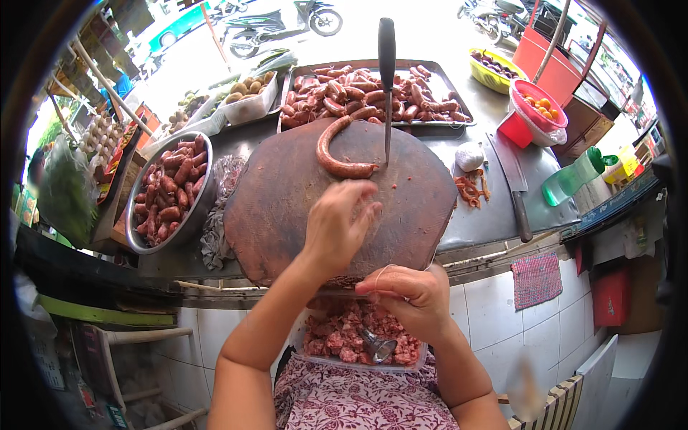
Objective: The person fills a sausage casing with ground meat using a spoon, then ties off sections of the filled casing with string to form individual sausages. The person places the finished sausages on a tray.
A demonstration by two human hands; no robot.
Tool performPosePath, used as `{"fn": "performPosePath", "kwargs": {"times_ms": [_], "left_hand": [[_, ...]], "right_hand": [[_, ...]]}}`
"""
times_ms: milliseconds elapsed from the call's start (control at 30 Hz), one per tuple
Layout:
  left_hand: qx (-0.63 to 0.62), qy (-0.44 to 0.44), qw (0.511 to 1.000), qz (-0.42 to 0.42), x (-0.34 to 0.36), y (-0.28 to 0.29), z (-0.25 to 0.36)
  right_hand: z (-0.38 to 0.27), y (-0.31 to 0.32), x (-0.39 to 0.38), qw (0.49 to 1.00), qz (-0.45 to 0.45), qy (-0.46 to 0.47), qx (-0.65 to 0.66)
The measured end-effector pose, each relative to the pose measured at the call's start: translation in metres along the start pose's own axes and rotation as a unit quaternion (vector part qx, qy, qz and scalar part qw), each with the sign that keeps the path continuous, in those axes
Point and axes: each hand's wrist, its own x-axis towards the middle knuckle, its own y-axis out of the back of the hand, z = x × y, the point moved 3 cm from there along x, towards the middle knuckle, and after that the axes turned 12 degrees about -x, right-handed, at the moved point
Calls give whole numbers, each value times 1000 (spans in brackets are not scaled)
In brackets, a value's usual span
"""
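Hands (337, 228); arced sausage (326, 153), ends apparently rightward

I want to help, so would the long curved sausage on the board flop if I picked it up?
Probably: the curved sausage lies bent like a hook. It looks shiny, so may be slippery, and plump, so might feel fairly heavy.

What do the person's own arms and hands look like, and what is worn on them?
The left hand and right hand are gloveless; no watch or bracelet shows, and no ring can be made out. The left forearm and right forearm are bare, without sleeves. The patterned garment is pale pink with dark-red flowers.
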Motion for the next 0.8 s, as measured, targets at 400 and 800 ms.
{"fn": "performPosePath", "kwargs": {"times_ms": [400, 800], "left_hand": [[203, -198, 945, -161, 50, 10, -36], [-48, -45, 978, -200, -59, 15, 23]], "right_hand": [[25, 17, 5, 980, 105, -72, -150], [8, 8, 19, 972, 134, 43, -189]]}}
